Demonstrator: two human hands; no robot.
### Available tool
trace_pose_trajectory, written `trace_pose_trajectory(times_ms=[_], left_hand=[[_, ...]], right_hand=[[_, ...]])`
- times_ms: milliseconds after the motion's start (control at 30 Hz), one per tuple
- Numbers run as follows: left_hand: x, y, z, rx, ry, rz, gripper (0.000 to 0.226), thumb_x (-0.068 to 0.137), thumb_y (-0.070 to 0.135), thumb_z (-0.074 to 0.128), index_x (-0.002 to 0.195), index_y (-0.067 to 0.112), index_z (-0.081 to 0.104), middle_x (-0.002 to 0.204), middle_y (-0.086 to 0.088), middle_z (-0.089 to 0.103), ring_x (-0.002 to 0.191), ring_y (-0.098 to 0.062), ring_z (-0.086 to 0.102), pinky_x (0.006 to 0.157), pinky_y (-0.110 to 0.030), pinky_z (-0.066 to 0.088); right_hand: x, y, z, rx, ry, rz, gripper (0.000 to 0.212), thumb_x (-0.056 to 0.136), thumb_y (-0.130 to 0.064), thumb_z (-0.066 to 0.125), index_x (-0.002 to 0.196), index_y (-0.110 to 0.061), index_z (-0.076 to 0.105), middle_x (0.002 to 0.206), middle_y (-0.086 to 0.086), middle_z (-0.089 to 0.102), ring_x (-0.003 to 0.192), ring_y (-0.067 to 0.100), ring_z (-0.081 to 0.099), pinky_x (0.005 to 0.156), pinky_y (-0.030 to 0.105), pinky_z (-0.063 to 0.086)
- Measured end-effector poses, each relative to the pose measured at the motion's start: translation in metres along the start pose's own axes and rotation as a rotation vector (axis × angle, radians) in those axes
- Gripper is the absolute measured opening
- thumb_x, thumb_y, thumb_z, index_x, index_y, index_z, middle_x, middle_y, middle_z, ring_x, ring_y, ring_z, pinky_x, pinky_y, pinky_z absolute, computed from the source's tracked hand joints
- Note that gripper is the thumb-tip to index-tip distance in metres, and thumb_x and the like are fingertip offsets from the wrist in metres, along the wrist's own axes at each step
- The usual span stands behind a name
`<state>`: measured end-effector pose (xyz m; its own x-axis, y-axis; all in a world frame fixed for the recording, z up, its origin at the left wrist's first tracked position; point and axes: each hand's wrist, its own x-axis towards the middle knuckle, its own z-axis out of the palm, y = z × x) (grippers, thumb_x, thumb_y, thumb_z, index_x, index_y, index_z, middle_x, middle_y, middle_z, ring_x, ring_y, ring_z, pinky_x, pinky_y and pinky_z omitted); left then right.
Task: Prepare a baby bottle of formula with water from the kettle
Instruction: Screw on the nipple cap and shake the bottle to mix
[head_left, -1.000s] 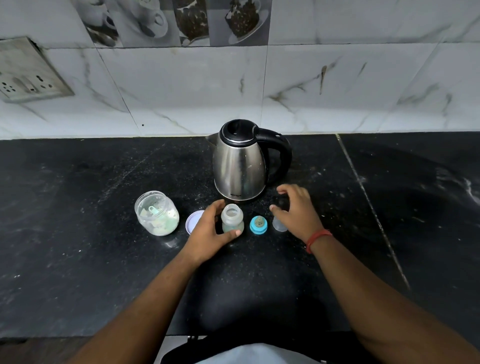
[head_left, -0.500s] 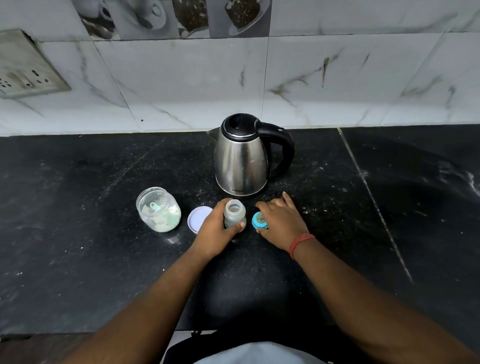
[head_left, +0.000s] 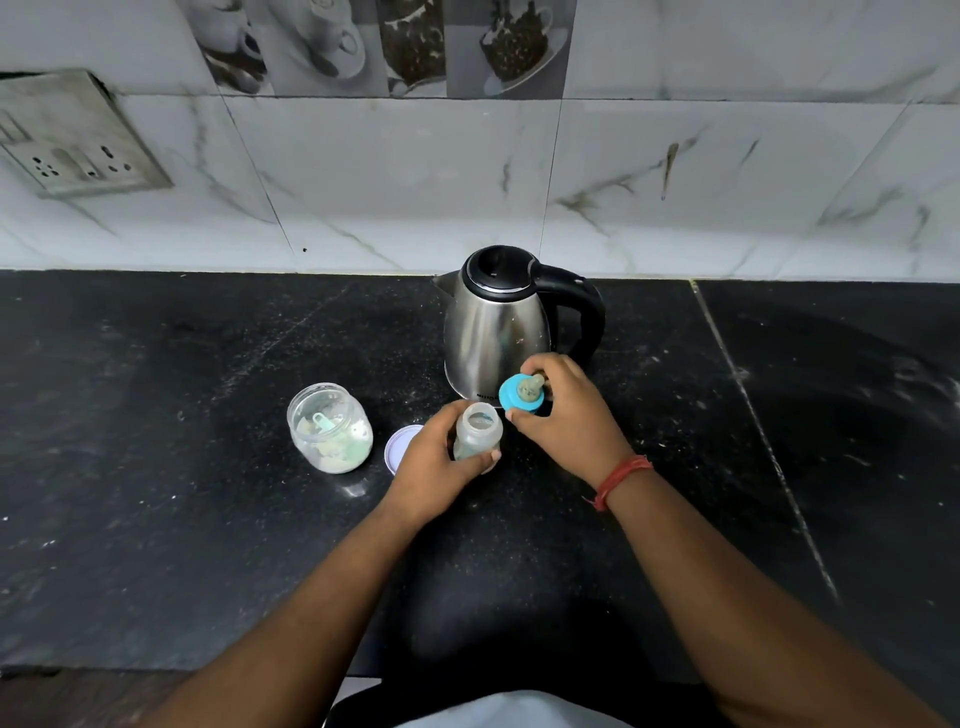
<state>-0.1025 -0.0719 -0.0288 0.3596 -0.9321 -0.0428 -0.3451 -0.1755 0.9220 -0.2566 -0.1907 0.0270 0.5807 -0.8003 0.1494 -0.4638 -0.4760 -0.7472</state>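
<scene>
The left hand (head_left: 436, 462) is wrapping its fingers and thumb around the baby bottle (head_left: 478, 434), which is standing upright and uncapped on the black countertop (head_left: 156, 519), near the middle of the scene. The right hand (head_left: 563, 421) is pinching the blue nipple cap (head_left: 522, 394) between thumb and fingers, holding it tilted just to the right of and slightly above the bottle's open mouth (the two are close but not joined). A red thread band (head_left: 621, 478) is circling the right wrist.

Just left of the left hand, a white round lid (head_left: 400, 447) is lying flat on the countertop, partly hidden by the hand. Further left, an open glass jar (head_left: 330, 427) is sitting with pale powder and a small green scoop (head_left: 324, 422) inside. Directly beyond the hands, the steel kettle (head_left: 498, 332) is standing with its black lid closed, its spout pointing left and its handle to the right. At the far side, a marbled tile wall (head_left: 675, 182) is rising behind the counter, carrying a switch plate (head_left: 72, 140) at the far left.
</scene>
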Motion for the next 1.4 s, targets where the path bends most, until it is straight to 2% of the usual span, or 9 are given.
trace_pose_trajectory(times_ms=[233,400,533,700,867,1100,1267,1333,1400], left_hand=[[0.003,0.030,-0.011,-0.037,0.097,0.037,0.049,0.082,0.015,0.085,0.121,0.031,0.060,0.108,0.007,0.069,0.088,0.013,0.060,0.077,-0.005,0.043],[0.007,0.035,-0.013,-0.076,0.088,0.042,0.053,0.080,0.013,0.085,0.121,0.036,0.060,0.118,0.005,0.069,0.103,-0.002,0.065,0.088,-0.015,0.049],[0.007,0.039,-0.013,-0.076,0.086,0.043,0.056,0.079,0.010,0.085,0.124,0.033,0.060,0.117,0.008,0.070,0.102,0.004,0.064,0.086,-0.009,0.046],[0.008,0.042,-0.015,-0.105,0.070,0.025,0.060,0.080,0.011,0.086,0.130,0.031,0.059,0.123,0.009,0.068,0.109,0.006,0.063,0.091,-0.008,0.045],[0.009,0.044,-0.021,-0.103,0.036,0.034,0.061,0.081,0.013,0.086,0.132,0.031,0.059,0.126,0.011,0.067,0.112,0.007,0.061,0.093,-0.007,0.044],[0.008,0.048,-0.021,-0.133,0.092,0.062,0.063,0.080,0.011,0.086,0.136,0.023,0.062,0.124,0.009,0.071,0.114,-0.001,0.065,0.099,-0.019,0.050],[0.009,0.049,-0.021,-0.166,0.106,0.073,0.062,0.080,0.008,0.085,0.137,0.019,0.062,0.123,0.005,0.072,0.114,-0.009,0.068,0.101,-0.030,0.053],[0.009,0.050,-0.021,-0.181,0.124,0.075,0.063,0.080,0.012,0.085,0.137,0.018,0.061,0.122,0.004,0.073,0.114,-0.011,0.068,0.101,-0.028,0.052],[0.011,0.051,-0.023,-0.158,0.134,0.083,0.063,0.080,0.012,0.086,0.137,0.018,0.061,0.122,0.005,0.072,0.113,-0.008,0.067,0.099,-0.023,0.050]], right_hand=[[0.016,-0.043,-0.011,0.044,-0.143,-0.108,0.045,0.075,-0.011,0.081,0.114,-0.023,0.061,0.118,-0.008,0.055,0.105,0.007,0.059,0.093,0.023,0.051],[0.016,-0.049,-0.011,-0.054,-0.205,-0.166,0.042,0.075,-0.010,0.076,0.112,-0.021,0.061,0.114,-0.008,0.056,0.101,0.011,0.058,0.089,0.029,0.051],[0.017,-0.050,-0.010,-0.067,-0.232,-0.178,0.045,0.073,-0.005,0.073,0.114,-0.019,0.062,0.115,-0.008,0.057,0.102,0.012,0.057,0.090,0.028,0.050],[0.022,-0.050,-0.014,0.012,-0.275,-0.123,0.050,0.073,-0.003,0.072,0.119,-0.023,0.065,0.116,-0.009,0.063,0.106,0.007,0.059,0.088,0.014,0.044],[0.029,-0.047,-0.020,0.026,-0.350,-0.103,0.056,0.072,-0.006,0.074,0.122,-0.028,0.064,0.119,-0.010,0.064,0.111,0.006,0.060,0.096,0.023,0.047],[0.026,-0.050,-0.009,-0.063,-0.138,-0.126,0.046,0.069,-0.038,0.088,0.101,-0.021,0.060,0.102,-0.012,0.056,0.099,0.007,0.052,0.080,0.022,0.043],[0.020,-0.057,-0.013,-0.344,-0.021,-0.157,0.064,0.061,-0.078,0.067,0.082,-0.021,0.047,0.081,-0.011,0.053,0.083,0.013,0.048,0.065,0.031,0.036],[0.021,-0.060,-0.022,-0.442,-0.047,-0.168,0.066,0.062,-0.085,0.058,0.077,-0.021,0.048,0.073,-0.012,0.051,0.076,0.012,0.049,0.064,0.031,0.035],[0.022,-0.058,-0.029,-0.378,-0.073,-0.168,0.061,0.064,-0.081,0.060,0.079,-0.023,0.052,0.075,-0.012,0.054,0.076,0.011,0.052,0.065,0.032,0.042]])
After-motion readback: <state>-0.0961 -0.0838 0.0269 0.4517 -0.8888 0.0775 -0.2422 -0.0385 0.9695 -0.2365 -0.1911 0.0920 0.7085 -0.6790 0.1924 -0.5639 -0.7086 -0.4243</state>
